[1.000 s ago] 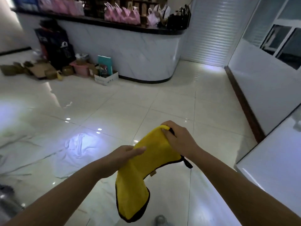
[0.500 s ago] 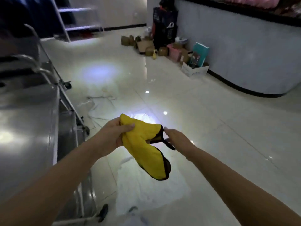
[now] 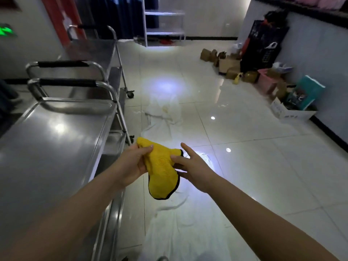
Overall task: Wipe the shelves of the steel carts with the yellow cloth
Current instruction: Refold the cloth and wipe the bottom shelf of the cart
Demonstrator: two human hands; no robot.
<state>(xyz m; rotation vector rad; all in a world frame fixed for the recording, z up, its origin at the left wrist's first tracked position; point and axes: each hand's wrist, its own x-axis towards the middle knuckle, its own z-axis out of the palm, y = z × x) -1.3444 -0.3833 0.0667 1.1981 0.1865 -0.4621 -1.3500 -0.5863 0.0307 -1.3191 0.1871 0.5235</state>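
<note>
The person stands beside the nearer steel cart (image 3: 56,147), both bare arms reaching out over the glossy tiled floor (image 3: 244,166). The left hand (image 3: 131,162) grips the yellow cloth (image 3: 160,166), thumb curled over its upper fold and fingers wrapped behind it. The cloth, edged in black, hangs bunched from that grip in the air just to the right of the cart's top shelf, not touching it. The right hand (image 3: 194,168) is spread with straight fingers; its thumb and lower fingers seem to brush the cloth's right edge, though I cannot be sure they pinch anything. A second steel cart (image 3: 98,51) stands directly behind the first, their black-padded handles close together. A white sheet (image 3: 178,232) lies rumpled on the floor beneath the hands. Further off to the right, cardboard boxes (image 3: 226,63), a pink bin (image 3: 265,78) and a teal box (image 3: 310,91) crowd the foot of a pale counter.
</note>
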